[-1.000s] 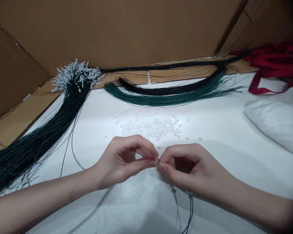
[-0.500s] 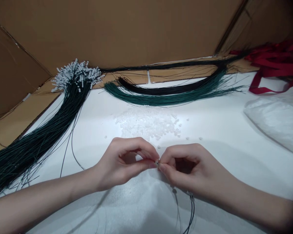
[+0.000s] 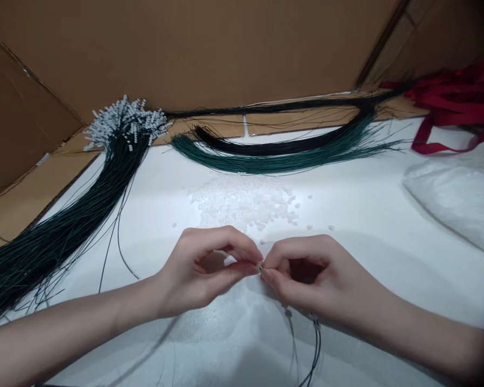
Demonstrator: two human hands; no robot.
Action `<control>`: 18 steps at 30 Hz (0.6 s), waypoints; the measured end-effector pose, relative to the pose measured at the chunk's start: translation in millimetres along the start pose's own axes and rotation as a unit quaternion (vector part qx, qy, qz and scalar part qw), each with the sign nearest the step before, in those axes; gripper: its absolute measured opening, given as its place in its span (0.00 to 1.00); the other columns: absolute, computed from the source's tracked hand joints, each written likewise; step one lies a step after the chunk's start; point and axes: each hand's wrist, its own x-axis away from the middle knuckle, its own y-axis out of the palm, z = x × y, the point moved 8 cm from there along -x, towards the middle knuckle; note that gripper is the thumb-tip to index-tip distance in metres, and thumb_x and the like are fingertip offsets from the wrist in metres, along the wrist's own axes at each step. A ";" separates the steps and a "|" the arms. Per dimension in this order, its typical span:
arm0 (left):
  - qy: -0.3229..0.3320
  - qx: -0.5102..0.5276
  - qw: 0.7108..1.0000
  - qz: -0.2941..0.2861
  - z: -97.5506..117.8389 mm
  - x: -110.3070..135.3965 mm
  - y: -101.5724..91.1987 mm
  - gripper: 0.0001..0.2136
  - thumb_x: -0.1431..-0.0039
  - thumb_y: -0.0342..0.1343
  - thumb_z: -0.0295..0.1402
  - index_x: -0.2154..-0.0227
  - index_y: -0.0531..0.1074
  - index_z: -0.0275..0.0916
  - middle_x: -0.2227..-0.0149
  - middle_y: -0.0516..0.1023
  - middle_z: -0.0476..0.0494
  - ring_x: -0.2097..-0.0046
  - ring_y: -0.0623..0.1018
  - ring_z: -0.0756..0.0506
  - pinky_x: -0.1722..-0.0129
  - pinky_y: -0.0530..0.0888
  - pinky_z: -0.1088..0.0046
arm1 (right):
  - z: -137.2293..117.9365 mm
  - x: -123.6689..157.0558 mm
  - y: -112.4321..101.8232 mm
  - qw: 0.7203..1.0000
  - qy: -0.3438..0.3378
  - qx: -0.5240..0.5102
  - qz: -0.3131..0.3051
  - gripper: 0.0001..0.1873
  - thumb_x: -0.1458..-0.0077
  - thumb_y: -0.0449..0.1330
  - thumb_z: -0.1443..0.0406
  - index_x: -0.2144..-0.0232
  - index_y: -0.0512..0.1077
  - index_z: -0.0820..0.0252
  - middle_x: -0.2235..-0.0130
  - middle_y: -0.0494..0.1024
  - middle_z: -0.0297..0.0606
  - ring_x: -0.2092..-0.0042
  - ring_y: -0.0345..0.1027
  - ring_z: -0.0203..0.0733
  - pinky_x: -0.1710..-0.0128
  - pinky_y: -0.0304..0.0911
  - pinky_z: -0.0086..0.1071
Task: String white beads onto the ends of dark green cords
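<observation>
At far left, a brown cardboard side panel (image 3: 20, 102) with a dark seam, meeting a broad brown cardboard back wall (image 3: 226, 48) across the top. From lower left up to upper left, a thick bundle of dark green wires (image 3: 84, 215), topped by a tuft of white beaded tips (image 3: 125, 121). Along upper centre, a long straight bundle of black strands (image 3: 266, 109); just below, a curved black bundle (image 3: 274, 148) beside a curved green bundle (image 3: 274, 165), both on a smooth white tabletop (image 3: 367, 183). At centre, a loose scatter of clear beads (image 3: 246, 204). At lower centre, a left hand (image 3: 210, 271), narrow, with thumb and forefinger closed on a small pale piece (image 3: 260, 267); opposite, a right hand (image 3: 310, 269), equally narrow, pinched on the same piece, finer detail hidden by fingertips. Under the right hand, thin black strands (image 3: 318, 349) down to the bottom edge. At upper right, a heap of flat red ribbon (image 3: 455, 115); below, a clear plastic bag (image 3: 455, 199).

Against one second ago, almost no change: same pinch at the same spot, slightly less of the small pale piece in sight; bundles, beads and ribbon unmoved.
</observation>
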 end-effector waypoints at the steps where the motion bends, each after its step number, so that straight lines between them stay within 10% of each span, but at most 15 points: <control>1: 0.007 -0.010 1.000 0.000 1.0 0.2 -0.2 0.05 0.41 0.60 0.23 0.63 0.75 0.36 0.65 0.80 0.44 0.65 0.79 0.50 0.66 0.78 0.78 | -0.1 0.1 0.0 1.000 0.000 0.001 0.000 0.08 0.49 0.59 0.72 0.79 0.68 0.62 0.80 0.61 0.27 0.77 0.53 0.29 0.78 0.49 0.25; 18: 0.109 -0.092 0.989 -0.027 19.0 -1.4 4.4 0.04 0.39 0.56 0.20 0.63 0.74 0.31 0.67 0.79 0.42 0.68 0.77 0.50 0.70 0.73 0.76 | -4.0 1.7 0.5 0.998 -0.024 0.063 0.010 0.08 0.48 0.57 0.72 0.78 0.68 0.62 0.80 0.62 0.27 0.77 0.54 0.28 0.79 0.50 0.24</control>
